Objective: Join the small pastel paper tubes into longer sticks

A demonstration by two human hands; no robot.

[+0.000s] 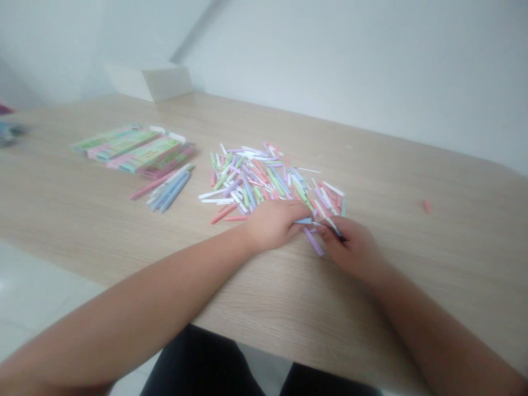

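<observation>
Just in front of me, my left hand is closed around a light blue pen barrel, whose end points to the right. Against that end, my right hand pinches a small, slim pen part that blur and the fingers mostly hide. Both hands meet at the near edge of a loose pile of pastel pen parts, in coral, green, lilac, blue and white. A lilac pen part lies on the table just below the hands.
Left of the pile, several whole-looking pens lie side by side. Behind them are several flat pastel packs. A white box-like object stands by the wall. One coral piece lies apart on the wooden table at right.
</observation>
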